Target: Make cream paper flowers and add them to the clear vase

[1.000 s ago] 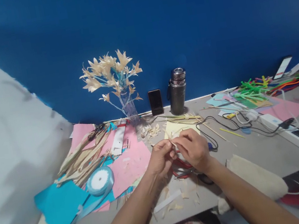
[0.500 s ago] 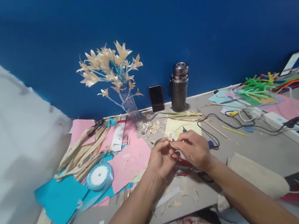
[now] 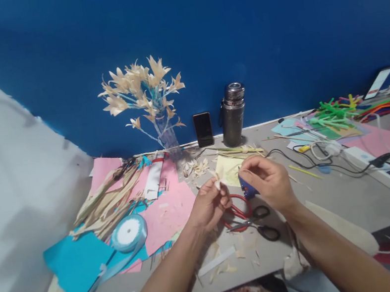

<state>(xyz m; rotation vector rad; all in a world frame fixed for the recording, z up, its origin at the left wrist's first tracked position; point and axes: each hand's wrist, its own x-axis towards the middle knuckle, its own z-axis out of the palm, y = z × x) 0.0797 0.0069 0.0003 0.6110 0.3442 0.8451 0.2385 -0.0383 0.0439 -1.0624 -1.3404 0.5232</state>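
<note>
My left hand [image 3: 211,204] is closed in a pinch on a small cream dried-husk flower [image 3: 218,182], held upright over the table. To its right, my right hand [image 3: 269,180] is bent with thumb and fingertips drawn together. Whatever may be between those fingers is too small or hidden to name. Just under the right fingertips is a blue tool [image 3: 248,189], which looks like a glue gun, partly covered by the hand. Scissors with black handles [image 3: 268,232] and red-handled pliers [image 3: 241,205] lie below the hands on the table.
Husk flowers [image 3: 138,83] stand in a clear vase [image 3: 168,138] beside a phone [image 3: 203,129] and a flask [image 3: 234,116]. At left lie dried husks [image 3: 113,195] and a ribbon roll [image 3: 128,232]. A power strip [image 3: 380,171] with cables sits at right.
My hands, together before, are now apart. The right hand has moved right, beside the blue tool; the left still pinches the small flower. Scissors and pliers now show more fully.
</note>
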